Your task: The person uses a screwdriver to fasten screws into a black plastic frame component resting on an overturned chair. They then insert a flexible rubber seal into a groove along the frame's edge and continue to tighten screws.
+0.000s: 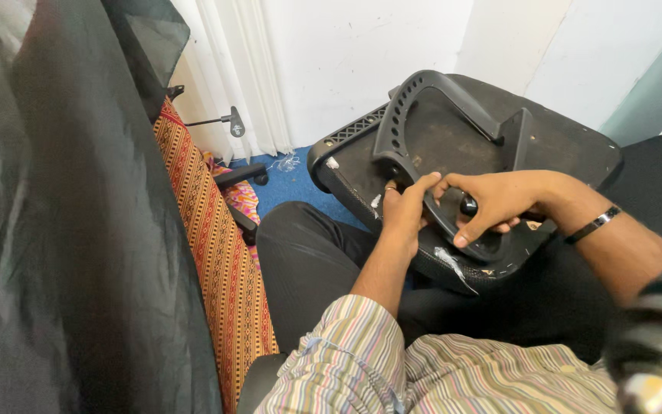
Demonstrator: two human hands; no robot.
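1. Head view: an upturned chair seat (453, 146) rests on the person's lap, underside up, likely so the fittings face the hands.
2. Left hand (404, 211), grip closed around the lower end of the black armrest (423, 115), steadying it against the seat.
3. Right hand (492, 201), grip pinched on a small black knob (468, 205) at the armrest's base.
4. No containers show; striped cloth (216, 253) lies left, blue carpet (293, 184) beyond.
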